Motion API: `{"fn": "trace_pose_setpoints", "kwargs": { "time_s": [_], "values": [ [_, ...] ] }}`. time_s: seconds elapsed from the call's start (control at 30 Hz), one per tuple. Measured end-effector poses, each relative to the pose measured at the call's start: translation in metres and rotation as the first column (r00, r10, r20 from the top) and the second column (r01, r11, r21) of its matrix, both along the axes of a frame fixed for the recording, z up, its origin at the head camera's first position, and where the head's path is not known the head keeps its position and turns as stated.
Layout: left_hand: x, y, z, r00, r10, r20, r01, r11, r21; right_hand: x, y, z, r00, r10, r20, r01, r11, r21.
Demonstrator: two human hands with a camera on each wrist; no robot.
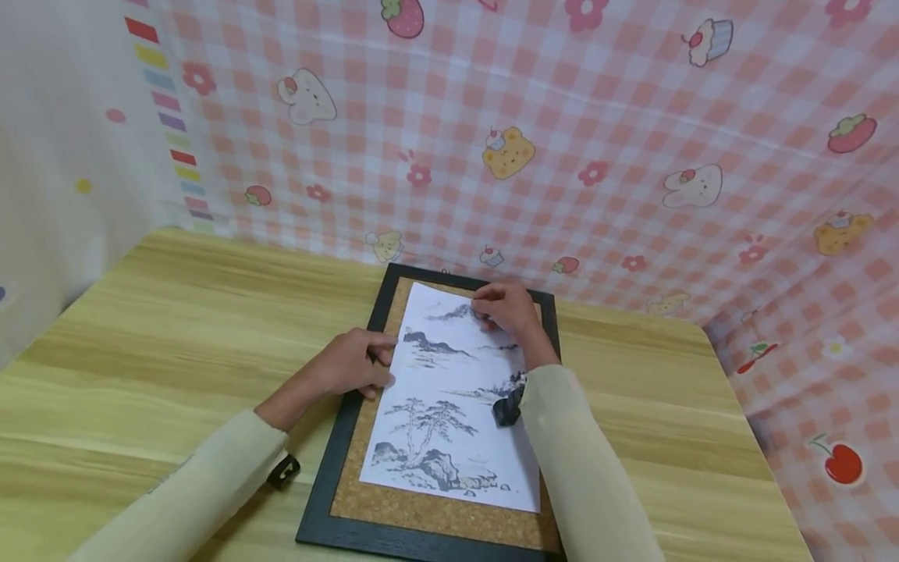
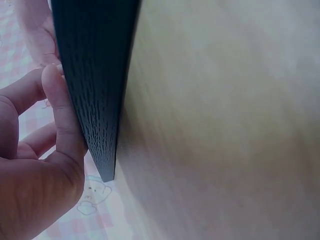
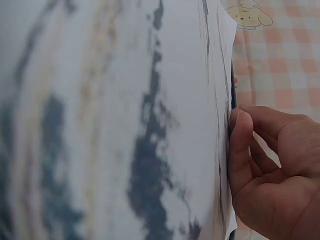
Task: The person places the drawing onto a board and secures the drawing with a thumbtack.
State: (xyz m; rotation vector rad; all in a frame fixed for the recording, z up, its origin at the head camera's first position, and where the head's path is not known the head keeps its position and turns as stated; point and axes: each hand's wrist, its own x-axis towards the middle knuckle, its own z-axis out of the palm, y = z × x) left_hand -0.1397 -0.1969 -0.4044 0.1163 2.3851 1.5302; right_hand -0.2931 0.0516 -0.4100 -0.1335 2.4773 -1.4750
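Note:
A white sheet of paper (image 1: 438, 382) printed with an ink landscape of mountains and pine trees lies on a cork board (image 1: 414, 503) with a black frame (image 1: 337, 468). My left hand (image 1: 354, 361) rests at the paper's left edge, its index finger and thumb spread along it. In the left wrist view, the left thumb (image 2: 62, 110) stands beside the frame's side. Near the paper's top edge is my right hand (image 1: 509, 312), thumb and index fingertips together close against the sheet. What lies between those right fingertips (image 3: 241, 125) is hidden, so I cannot tell what they pinch.
The board lies on a wooden table (image 1: 175, 336), its far end close to a pink checked cloth (image 1: 449, 156) with cartoon prints. White cloth (image 1: 63, 156) hangs on the left side. Black wrist devices show beside both sleeves (image 1: 576, 437).

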Motion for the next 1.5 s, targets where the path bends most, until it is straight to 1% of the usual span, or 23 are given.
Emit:
{"fn": "trace_pose_setpoints", "kwargs": {
  "time_s": [0.1, 0.3, 0.63, 0.8, 0.9, 1.0, 1.3, 1.5],
  "values": [
    [-0.0007, 0.0002, 0.001, 1.0, 0.002, 0.0, -0.002, 1.0, -0.001, 0.0, -0.0001, 0.002, 0.999, 0.023, -0.026, -0.023, 0.999, 0.026],
    [0.0003, 0.0001, 0.0021, 1.0, 0.004, 0.002, -0.004, 1.0, 0.002, 0.0033, -0.0023, 0.0078, 0.994, 0.073, -0.086, -0.064, 0.992, 0.111],
    [0.0013, -0.001, 0.0012, 1.0, 0.006, 0.005, -0.006, 1.0, 0.006, 0.0031, -0.0035, 0.0072, 0.991, 0.086, -0.098, -0.07, 0.985, 0.159],
    [0.001, -0.0015, 0.0018, 1.0, -0.006, -0.002, 0.006, 1.0, 0.007, 0.0016, -0.0038, 0.0073, 0.99, 0.073, -0.117, -0.046, 0.974, 0.222],
    [0.0011, -0.0015, 0.0016, 1.0, -0.01, -0.002, 0.01, 1.0, 0.006, 0.0009, -0.0027, 0.0072, 0.991, 0.06, -0.12, -0.03, 0.97, 0.242],
    [0.0012, -0.0009, 0.0012, 1.0, -0.004, 0.005, 0.004, 1.0, 0.009, 0.0004, -0.0008, 0.0065, 0.993, 0.044, -0.106, -0.018, 0.972, 0.233],
    [0.0022, -0.0017, 0.0019, 1.0, -0.004, 0.0, 0.004, 1.0, 0.013, -0.0021, 0.0017, 0.0036, 0.999, 0.004, -0.032, 0.0, 0.989, 0.148],
    [0.0017, -0.0002, 0.0044, 1.0, -0.008, 0.002, 0.008, 1.0, 0.005, -0.0025, 0.0012, 0.0033, 0.999, -0.026, -0.023, 0.028, 0.994, 0.105]
  ]
}}
